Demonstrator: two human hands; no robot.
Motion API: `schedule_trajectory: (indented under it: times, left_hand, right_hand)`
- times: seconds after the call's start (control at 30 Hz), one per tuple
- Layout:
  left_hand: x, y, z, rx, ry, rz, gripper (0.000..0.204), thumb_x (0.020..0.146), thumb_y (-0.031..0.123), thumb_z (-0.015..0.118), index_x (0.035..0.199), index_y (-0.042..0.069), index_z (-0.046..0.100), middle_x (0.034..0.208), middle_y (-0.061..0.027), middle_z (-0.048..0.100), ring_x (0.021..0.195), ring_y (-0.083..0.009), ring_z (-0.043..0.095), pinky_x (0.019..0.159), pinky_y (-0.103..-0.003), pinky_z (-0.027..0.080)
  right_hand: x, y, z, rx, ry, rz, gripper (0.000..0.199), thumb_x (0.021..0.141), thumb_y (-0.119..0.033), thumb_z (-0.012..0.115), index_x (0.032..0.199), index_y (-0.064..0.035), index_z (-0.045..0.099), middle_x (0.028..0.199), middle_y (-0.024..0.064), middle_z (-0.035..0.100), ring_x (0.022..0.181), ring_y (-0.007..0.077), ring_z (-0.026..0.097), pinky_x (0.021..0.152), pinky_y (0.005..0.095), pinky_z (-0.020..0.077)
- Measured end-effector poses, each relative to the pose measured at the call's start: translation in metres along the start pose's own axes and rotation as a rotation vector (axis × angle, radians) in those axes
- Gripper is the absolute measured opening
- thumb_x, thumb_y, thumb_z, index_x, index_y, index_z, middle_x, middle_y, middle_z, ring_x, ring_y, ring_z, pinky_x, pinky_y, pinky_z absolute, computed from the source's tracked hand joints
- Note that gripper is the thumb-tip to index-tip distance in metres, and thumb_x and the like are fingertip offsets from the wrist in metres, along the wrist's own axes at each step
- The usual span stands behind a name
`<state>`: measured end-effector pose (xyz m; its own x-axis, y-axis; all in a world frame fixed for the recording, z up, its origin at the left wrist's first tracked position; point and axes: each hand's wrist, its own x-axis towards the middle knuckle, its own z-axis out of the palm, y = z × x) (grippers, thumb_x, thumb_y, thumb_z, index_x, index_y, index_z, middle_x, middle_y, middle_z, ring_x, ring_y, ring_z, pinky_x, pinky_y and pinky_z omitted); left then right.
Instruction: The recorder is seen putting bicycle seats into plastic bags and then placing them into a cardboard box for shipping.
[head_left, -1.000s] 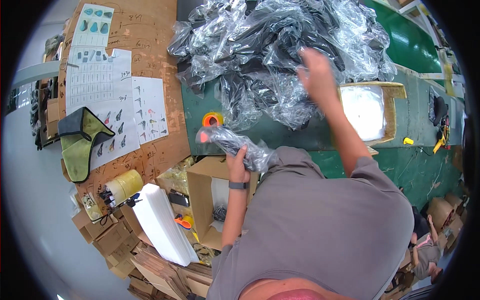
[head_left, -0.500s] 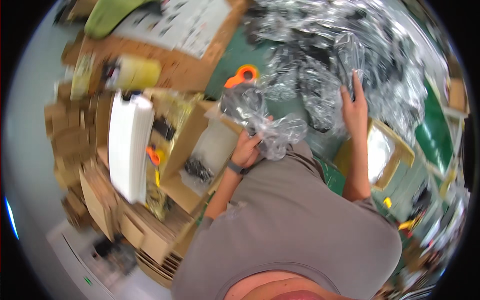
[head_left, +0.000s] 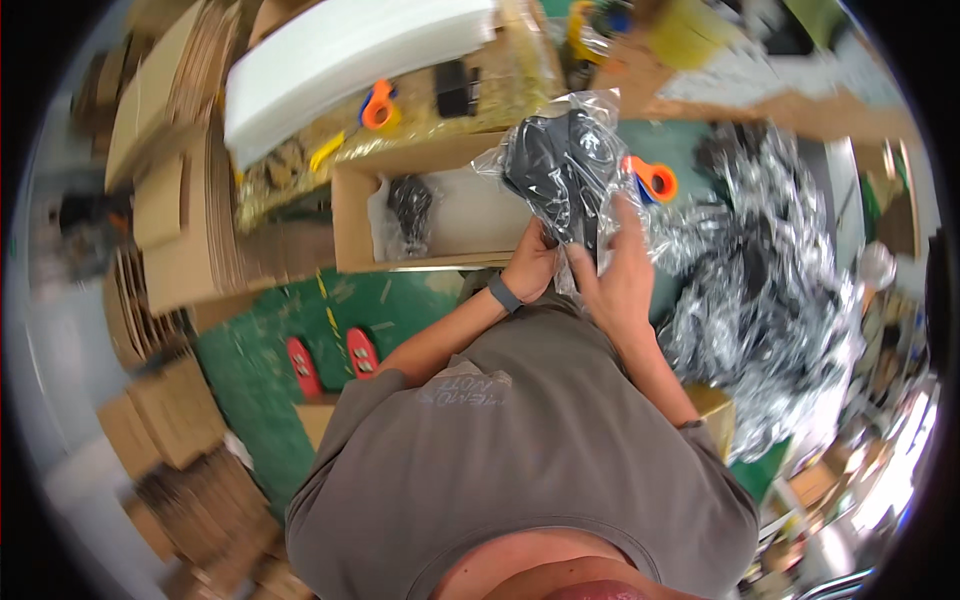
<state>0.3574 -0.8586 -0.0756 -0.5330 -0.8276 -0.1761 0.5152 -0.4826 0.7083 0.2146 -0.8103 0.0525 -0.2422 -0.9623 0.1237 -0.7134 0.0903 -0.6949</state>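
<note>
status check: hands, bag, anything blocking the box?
Left hand and right hand both grip the clear bag of black parts. Bag held over open carton. Carton holds one bagged item.

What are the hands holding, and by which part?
Both hands, left hand and right hand, grip one clear plastic bag of black parts by its lower end.

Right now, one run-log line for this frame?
left hand: holds clear bag | right hand: holds same bag | below: open cardboard box | beside: bag pile

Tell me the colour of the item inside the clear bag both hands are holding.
Black, inside the clear plastic bag; it shows in the head view.
</note>
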Motion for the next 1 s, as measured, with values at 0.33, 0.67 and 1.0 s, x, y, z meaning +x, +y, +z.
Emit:
schedule_trajectory:
  times: [0.33,0.67,1.0]
  left_hand:
    - [-0.109,0.086,-0.168,0.769,0.185,-0.159,0.06,0.102,0.016,0.073,0.152,-0.001,0.044,0.139,-0.0172,0.068,0.13,-0.0297,0.066,0.111,-0.046,0.053]
    - [-0.291,0.048,-0.241,0.712,1.099,-0.024,0.061,0.1,0.014,0.073,0.154,0.006,0.048,0.135,-0.0201,0.072,0.123,-0.0345,0.071,0.103,-0.044,0.057]
    - [-0.269,0.066,-0.236,0.646,0.943,-0.088,0.055,0.104,0.006,0.069,0.155,0.003,0.048,0.137,-0.02,0.07,0.125,-0.0279,0.07,0.104,-0.038,0.056]
  right_hand:
    - [0.14,-0.002,0.259,0.697,-1.038,0.456,0.06,0.086,-0.01,0.086,0.14,0.0007,0.062,0.122,0.0092,0.074,0.111,0.0256,0.07,0.101,0.0423,0.0549]
    - [0.168,0.01,0.618,-0.955,-2.033,-0.701,0.083,0.059,0.001,0.09,0.138,-0.0036,0.066,0.126,0.0211,0.077,0.115,0.0364,0.074,0.093,0.0462,0.0592]
    - [0.084,0.047,0.595,-0.927,-1.089,-0.923,0.029,0.097,-0.02,0.066,0.123,-0.0158,0.079,0.124,0.0161,0.078,0.125,0.0309,0.071,0.113,0.0595,0.0459]
